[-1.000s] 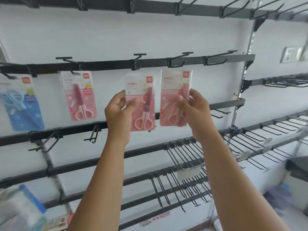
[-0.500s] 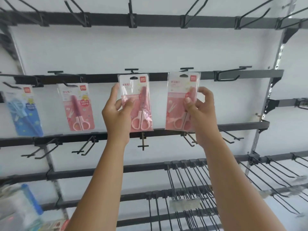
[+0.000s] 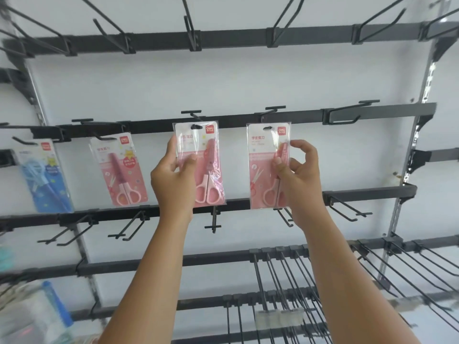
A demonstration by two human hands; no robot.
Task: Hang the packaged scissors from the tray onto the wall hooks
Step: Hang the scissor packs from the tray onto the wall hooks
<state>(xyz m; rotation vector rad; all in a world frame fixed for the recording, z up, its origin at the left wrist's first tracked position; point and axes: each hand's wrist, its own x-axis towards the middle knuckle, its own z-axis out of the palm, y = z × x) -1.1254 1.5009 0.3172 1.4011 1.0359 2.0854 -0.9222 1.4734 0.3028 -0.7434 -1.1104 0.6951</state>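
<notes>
My left hand [image 3: 173, 177] grips a pink scissors pack [image 3: 201, 145] by its left edge, its hang hole right at a wall hook [image 3: 192, 113] on the middle rail. My right hand [image 3: 295, 175] pinches a second pink scissors pack [image 3: 260, 155] by its right edge, its hole just under another hook [image 3: 273, 110]. Whether either hole is over its hook I cannot tell. A third pink pack [image 3: 119, 170] and a blue scissors pack [image 3: 46, 175] hang from hooks to the left.
Dark rails [image 3: 372, 114] with several bare black hooks cross the white wall above, below and to the right. Long wire pegs [image 3: 285, 289] stick out low in the middle. Blurred packaged goods [image 3: 32, 316] lie at the bottom left.
Both hands have raised their packs up to the hooks on the middle rail, and the packs have spread further apart. The view has tilted upward.
</notes>
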